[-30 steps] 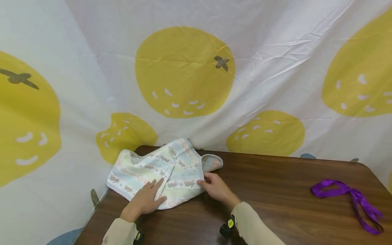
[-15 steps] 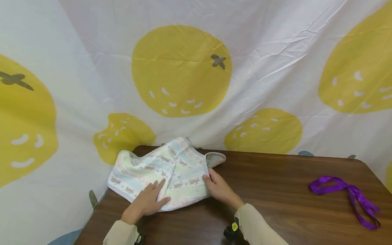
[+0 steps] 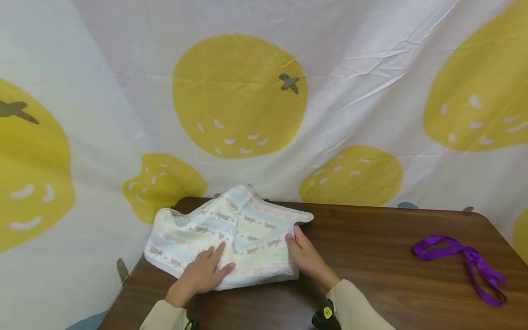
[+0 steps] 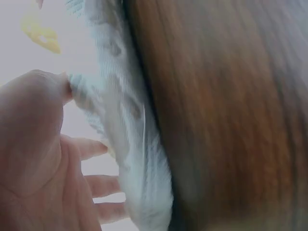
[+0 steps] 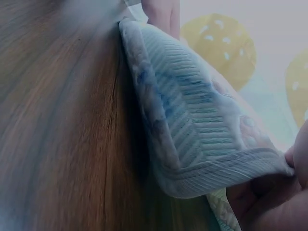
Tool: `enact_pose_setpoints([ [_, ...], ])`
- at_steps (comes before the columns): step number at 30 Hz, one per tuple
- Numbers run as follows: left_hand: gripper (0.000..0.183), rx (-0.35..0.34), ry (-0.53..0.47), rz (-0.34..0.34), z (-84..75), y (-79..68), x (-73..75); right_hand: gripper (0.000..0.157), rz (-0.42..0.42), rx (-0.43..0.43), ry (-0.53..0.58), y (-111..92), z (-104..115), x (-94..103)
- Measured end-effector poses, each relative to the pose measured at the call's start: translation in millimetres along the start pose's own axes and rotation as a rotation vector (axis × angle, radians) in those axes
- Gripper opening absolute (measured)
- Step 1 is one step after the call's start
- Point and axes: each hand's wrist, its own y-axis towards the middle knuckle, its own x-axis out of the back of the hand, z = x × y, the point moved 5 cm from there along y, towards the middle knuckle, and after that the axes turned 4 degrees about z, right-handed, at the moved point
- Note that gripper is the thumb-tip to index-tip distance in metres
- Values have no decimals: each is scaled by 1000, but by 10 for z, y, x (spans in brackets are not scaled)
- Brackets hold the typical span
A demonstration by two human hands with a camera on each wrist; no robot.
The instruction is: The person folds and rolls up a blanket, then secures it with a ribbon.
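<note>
A pale towel (image 3: 260, 229) with stripes and small grey-brown animal figures lies rumpled at the back left of the table. My left hand (image 3: 202, 272) rests on its near part, fingers spread and fairly straight; the left wrist view has the fingertips (image 4: 111, 211) right at the cloth. At the towel's right side, my right hand (image 3: 309, 256) pinches the bound edge between thumb and fingers. Up close in the right wrist view, that edge is lifted and the cloth (image 5: 197, 106) slopes down to the wood, with one corner curling under.
A purple ribbon (image 3: 447, 247) lies looped on the right side of the brown wooden table (image 3: 371, 266). A white curtain (image 3: 350, 110) with yellow fruit prints hangs behind and along the left.
My right hand has drawn the towel's edge to the right, and its folded-back far right corner has turned over. My left hand stays on the towel, shifting slightly.
</note>
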Motion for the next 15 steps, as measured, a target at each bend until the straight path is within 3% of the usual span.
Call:
enact_pose_setpoints([
  [5, 77, -14, -28, 13, -73, -42, 31, 45, -28, -37, 49, -71, -30, 112],
  [12, 72, -44, -13, 8, -73, -117, 128, 24, -129, -92, 35, -192, -93, 386],
  [15, 71, -45, 38, 6, -9, -128, 156, 25, -136, -130, 15, -262, -153, 522],
])
